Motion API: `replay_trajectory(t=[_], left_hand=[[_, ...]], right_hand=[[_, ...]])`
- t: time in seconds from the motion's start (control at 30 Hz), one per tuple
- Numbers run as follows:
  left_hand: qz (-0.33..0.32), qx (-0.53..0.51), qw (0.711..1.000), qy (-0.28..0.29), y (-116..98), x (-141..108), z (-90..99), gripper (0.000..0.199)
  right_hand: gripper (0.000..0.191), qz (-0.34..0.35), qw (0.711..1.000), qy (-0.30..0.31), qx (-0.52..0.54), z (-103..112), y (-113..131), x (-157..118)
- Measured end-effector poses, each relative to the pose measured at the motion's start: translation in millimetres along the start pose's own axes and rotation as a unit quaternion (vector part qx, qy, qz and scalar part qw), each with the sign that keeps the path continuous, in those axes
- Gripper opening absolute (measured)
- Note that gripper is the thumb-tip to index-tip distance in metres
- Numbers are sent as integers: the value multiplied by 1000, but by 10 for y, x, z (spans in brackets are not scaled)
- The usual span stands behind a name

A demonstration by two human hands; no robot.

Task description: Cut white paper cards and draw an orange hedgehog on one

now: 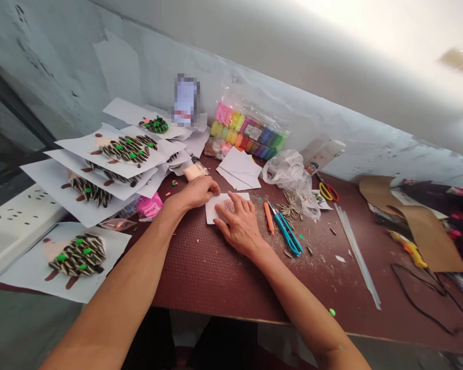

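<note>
A small white sheet of paper with a faint printed or drawn patch lies on the dark red table, partly hidden under my hands. My right hand rests flat on it, fingers spread. At the sheet's upper left edge is my left hand, its fingers curled together; whatever they may pinch is hidden. A pale pinkish lump of clay sits just beyond the left hand. To the right of my right hand lie an orange pen and teal-handled thread snips, beside scattered sunflower seeds.
Stacked sheets with seed-covered hedgehog pictures fill the left, near a power strip. At the back are blank papers, packaged coloured clay and a plastic bag. Rightward lie scissors, glue sticks and a glue gun.
</note>
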State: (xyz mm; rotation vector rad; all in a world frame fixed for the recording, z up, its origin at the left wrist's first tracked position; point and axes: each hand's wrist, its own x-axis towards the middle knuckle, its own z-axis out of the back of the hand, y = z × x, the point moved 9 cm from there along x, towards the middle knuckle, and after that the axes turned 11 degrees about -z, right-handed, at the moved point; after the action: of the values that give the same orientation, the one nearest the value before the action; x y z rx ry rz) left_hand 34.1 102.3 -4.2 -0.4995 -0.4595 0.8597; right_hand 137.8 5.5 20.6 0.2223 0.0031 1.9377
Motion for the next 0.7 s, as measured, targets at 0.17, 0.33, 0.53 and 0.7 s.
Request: replay_trajectory(t=[0.17,0.33,0.53,0.7], left_hand=[[3,-3,1000,-3,-7,-4,7,32],[7,-2,1000,-1,45,6,-25,33],[-1,6,1000,-3,20,6,-6,35],[2,9,1000,1,11,6,2,35]], right_hand=[[34,5,1000,-2,-2,24,28,10],[30,6,1000,-8,-6,42,30,-23],[29,14,1000,-19,-8,55,56,-59],[30,24,999,-28,-8,56,87,-86]])
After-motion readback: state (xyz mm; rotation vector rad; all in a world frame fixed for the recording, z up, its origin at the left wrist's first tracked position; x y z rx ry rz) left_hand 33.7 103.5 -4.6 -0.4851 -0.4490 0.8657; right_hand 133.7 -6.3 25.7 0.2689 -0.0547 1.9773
